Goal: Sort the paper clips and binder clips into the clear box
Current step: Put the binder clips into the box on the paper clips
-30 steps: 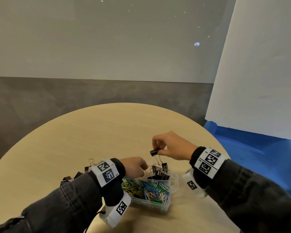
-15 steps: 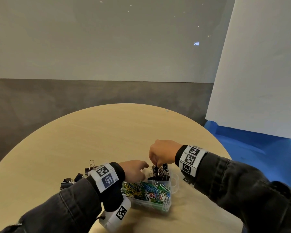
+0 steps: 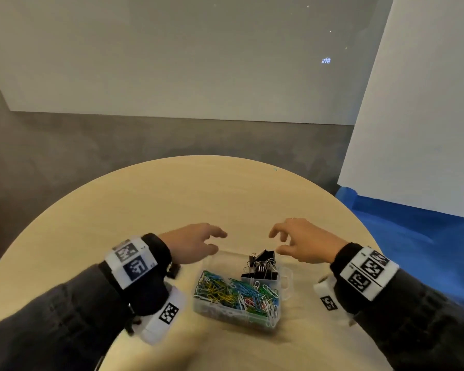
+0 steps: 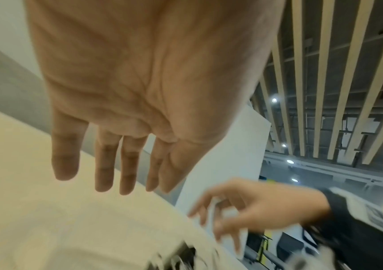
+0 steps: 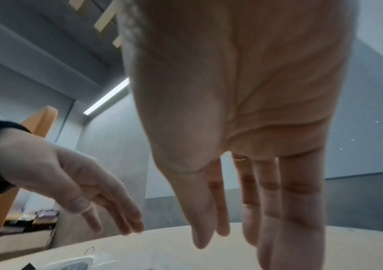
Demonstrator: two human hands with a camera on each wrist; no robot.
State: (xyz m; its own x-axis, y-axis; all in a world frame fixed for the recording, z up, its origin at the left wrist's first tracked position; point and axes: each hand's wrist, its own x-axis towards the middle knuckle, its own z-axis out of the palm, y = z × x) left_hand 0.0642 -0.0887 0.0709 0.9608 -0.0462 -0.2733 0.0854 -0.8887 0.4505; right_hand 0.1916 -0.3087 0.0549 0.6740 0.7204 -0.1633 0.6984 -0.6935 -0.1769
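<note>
The clear box (image 3: pixel 284 295) sits on the round table near me. Its near part holds a heap of coloured paper clips (image 3: pixel 233 293); its far right compartment holds black binder clips (image 3: pixel 261 266). My left hand (image 3: pixel 196 243) hovers above the box's far left corner, fingers relaxed and empty; the left wrist view shows its fingers (image 4: pixel 105 164) straight. My right hand (image 3: pixel 298 241) hovers beyond the binder clip compartment, fingers spread and empty, also straight fingers (image 5: pixel 269 201) in the right wrist view. A loose black binder clip (image 3: pixel 173 270) peeks out under my left wrist.
The round wooden table (image 3: pixel 198 194) stretches away beyond the hands. A blue surface (image 3: pixel 413 236) lies off the table's right edge below a white board (image 3: pixel 418 103). A grey wall stands behind.
My right hand put its binder clip into the far compartment, let go and rose to the right. My left hand lifted off the box and opened. The view has tilted down.
</note>
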